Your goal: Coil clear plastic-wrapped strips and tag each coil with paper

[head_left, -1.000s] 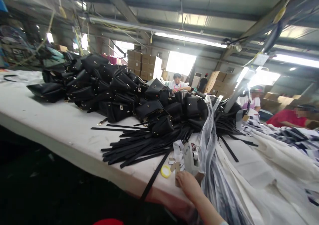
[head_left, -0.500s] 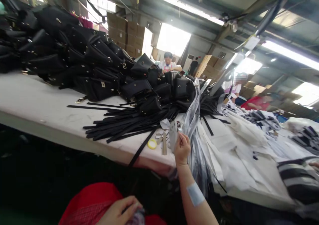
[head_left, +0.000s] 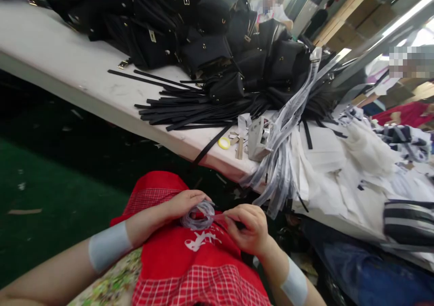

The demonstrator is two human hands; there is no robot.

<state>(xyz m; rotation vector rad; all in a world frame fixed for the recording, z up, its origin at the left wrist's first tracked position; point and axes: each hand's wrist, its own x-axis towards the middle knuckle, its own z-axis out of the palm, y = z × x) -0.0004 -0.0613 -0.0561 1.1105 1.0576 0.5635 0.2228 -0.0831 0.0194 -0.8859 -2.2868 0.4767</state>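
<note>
My left hand [head_left: 190, 203] is closed on a coiled strap in clear plastic [head_left: 200, 219], held over the lap of the red apron [head_left: 176, 247]. Close beside it, my right hand [head_left: 249, 228] pinches a short see-through strip of tape [head_left: 219, 217], its free end reaching toward the coil. Whether the strip touches the coil I cannot tell. On the table edge stands a grey tape dispenser [head_left: 258, 138], apart from both hands. More straps in clear plastic [head_left: 288, 125] lie in a long bundle to its right and hang over the edge.
Black bags [head_left: 210, 53] are heaped along the back of the white table [head_left: 84, 75]. Black straps [head_left: 190, 111] fan out before them. A yellow tape ring [head_left: 224, 143] lies left of the dispenser. White sheets [head_left: 325, 170] cover the right side. Other people work beyond.
My right hand has come back from the tape dispenser to my lap, now with a strip of tape beside the coil. My left hand keeps the coil. The view has tilted down.
</note>
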